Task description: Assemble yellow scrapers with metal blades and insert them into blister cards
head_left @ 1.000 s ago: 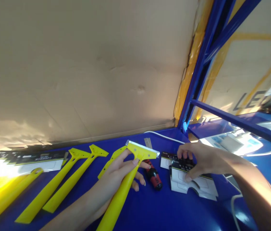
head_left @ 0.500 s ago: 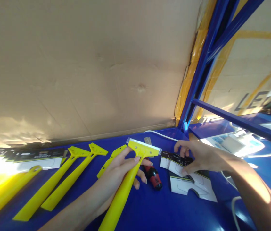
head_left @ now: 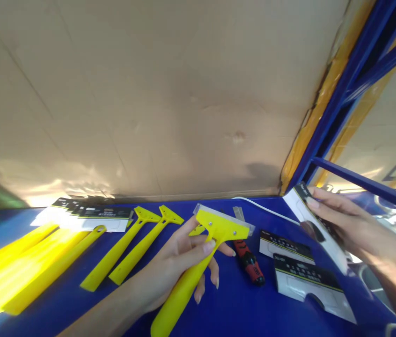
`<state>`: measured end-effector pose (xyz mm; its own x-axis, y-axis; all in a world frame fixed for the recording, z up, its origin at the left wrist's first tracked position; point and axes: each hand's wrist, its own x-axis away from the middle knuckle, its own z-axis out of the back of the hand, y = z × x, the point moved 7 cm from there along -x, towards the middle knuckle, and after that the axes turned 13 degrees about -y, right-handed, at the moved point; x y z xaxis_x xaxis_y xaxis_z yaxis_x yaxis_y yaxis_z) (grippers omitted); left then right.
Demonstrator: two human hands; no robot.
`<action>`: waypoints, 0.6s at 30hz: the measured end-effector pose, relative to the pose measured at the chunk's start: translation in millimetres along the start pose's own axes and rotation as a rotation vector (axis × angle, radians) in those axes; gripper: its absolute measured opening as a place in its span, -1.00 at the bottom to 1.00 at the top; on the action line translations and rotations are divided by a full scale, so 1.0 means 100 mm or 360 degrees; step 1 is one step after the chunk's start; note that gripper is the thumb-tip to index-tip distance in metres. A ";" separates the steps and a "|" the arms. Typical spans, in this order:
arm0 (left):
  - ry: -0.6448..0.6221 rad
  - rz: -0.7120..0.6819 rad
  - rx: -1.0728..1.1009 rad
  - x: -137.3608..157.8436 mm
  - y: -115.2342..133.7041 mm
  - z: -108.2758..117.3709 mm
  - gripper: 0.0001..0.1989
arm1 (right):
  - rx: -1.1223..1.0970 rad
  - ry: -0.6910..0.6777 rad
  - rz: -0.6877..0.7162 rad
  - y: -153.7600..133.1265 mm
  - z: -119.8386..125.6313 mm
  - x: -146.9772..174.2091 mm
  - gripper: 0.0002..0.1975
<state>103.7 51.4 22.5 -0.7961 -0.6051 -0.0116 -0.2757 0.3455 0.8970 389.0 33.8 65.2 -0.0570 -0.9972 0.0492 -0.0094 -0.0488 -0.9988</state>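
A yellow scraper [head_left: 223, 226] with a clear cover over its blade edge and two screws in its head is held by my left hand [head_left: 180, 257], thumb on the neck, handle pointing toward me. My right hand [head_left: 341, 217] grips a black-and-white card sleeve [head_left: 298, 202], tilted above the table at the right. Below it, two more card sleeves [head_left: 315, 276] lie flat on the blue table. A red-and-black screwdriver [head_left: 252, 267] rests between the held scraper and those sleeves. Part of another yellow piece [head_left: 197, 230] shows behind my left fingers.
Two yellow scraper handles [head_left: 119, 252] lie left of my left arm. Farther left are several yellow scrapers [head_left: 54, 267] with card sleeves [head_left: 103, 219] over their heads. Cardboard [head_left: 149, 117] stands behind the table. A blue metal frame [head_left: 338, 112] and white cable [head_left: 264, 206] are at right.
My right hand has lifted one card sleeve off the pile and moved it up and to the right. My left hand still holds the scraper. The view has turned left.
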 end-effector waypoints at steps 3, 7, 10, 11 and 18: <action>-0.0110 -0.0066 0.0016 0.11 0.05 0.04 -0.79 | 0.0018 -0.0126 0.0050 -0.07 -0.25 -0.17 -0.66; -0.0163 -0.0114 0.0025 0.26 0.07 0.08 -0.81 | 0.0112 -0.0176 0.0087 -0.07 -0.52 -0.36 -0.64; -0.0115 -0.0120 0.0022 0.34 0.05 0.12 -0.80 | 0.0019 -0.0184 0.0111 0.05 -0.70 -0.41 -0.62; -0.0061 -0.0131 0.0033 0.36 0.05 0.15 -0.79 | 0.0003 -0.0200 0.0119 0.11 -0.76 -0.41 -0.61; 0.0423 -0.0278 0.0258 0.48 0.08 0.40 -0.84 | 0.0304 -0.0301 0.0065 0.42 -1.06 -0.28 -0.55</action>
<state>42.0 53.9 11.7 -0.5672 -0.8232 -0.0238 -0.4940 0.3170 0.8096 284.9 65.5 22.8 0.1344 -0.9906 0.0245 0.1789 -0.0001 -0.9839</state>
